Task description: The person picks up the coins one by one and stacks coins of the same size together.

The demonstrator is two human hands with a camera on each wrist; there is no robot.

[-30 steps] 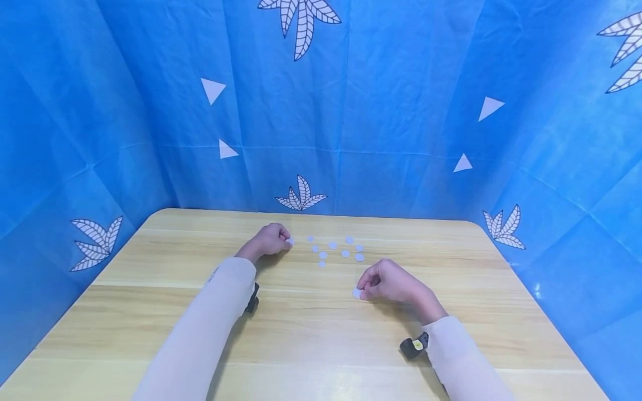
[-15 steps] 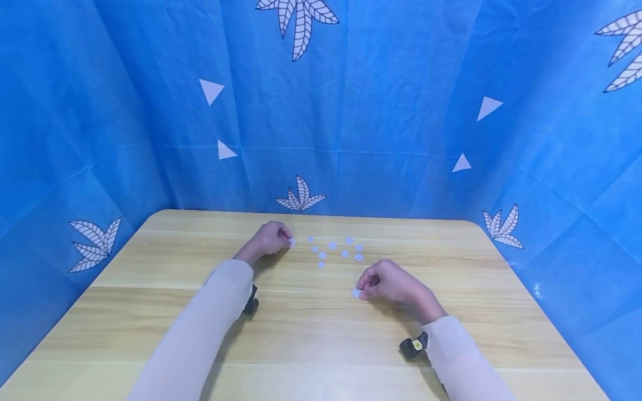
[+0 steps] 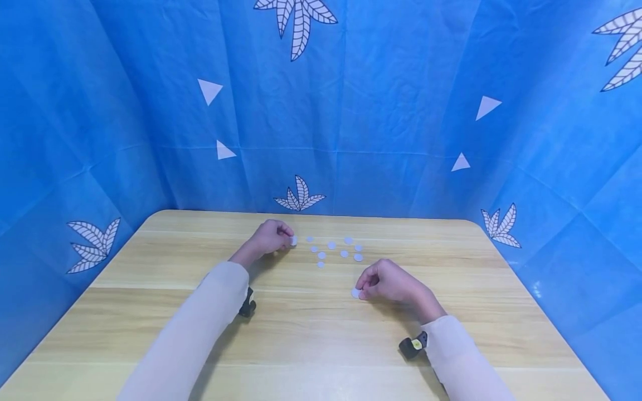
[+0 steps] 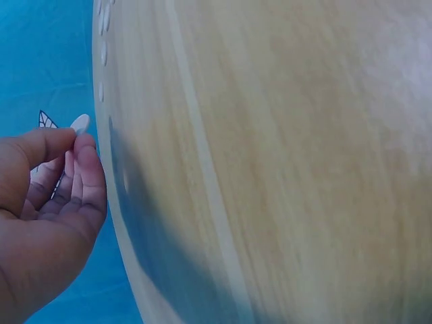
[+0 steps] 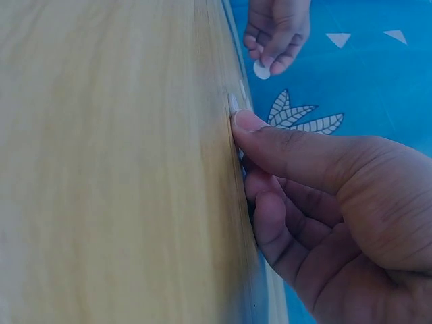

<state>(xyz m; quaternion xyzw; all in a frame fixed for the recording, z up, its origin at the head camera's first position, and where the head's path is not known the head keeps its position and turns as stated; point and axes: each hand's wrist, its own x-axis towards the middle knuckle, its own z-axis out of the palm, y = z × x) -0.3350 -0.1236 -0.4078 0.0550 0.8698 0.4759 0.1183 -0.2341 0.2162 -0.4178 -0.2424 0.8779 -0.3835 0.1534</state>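
Arms (image 3: 185,334) were both extended over the wood table (image 3: 301,345), left one stretched farther out, right one coming in from the near right. Left hand (image 3: 270,236) was raised over the far left part of the table; thumb and a finger pinched a white disc (image 3: 293,240), other fingers loosely curled. That disc stuck out past the fingertips, tilted up, off the wood. Right hand (image 3: 386,281) sat low, nearer the person, thumb and fingers drawn together on another white disc (image 3: 355,293), which poked out at the hand's left side. Right wrist view had that one nearly edge-on, so could not tell whether it touched the table. Nine loose discs (image 3: 331,245) lay flat and scattered to the right of the left hand and beyond the right one, closest of them near the pinched left disc. Blue cloth (image 3: 341,111) with leaf prints hung behind the table.
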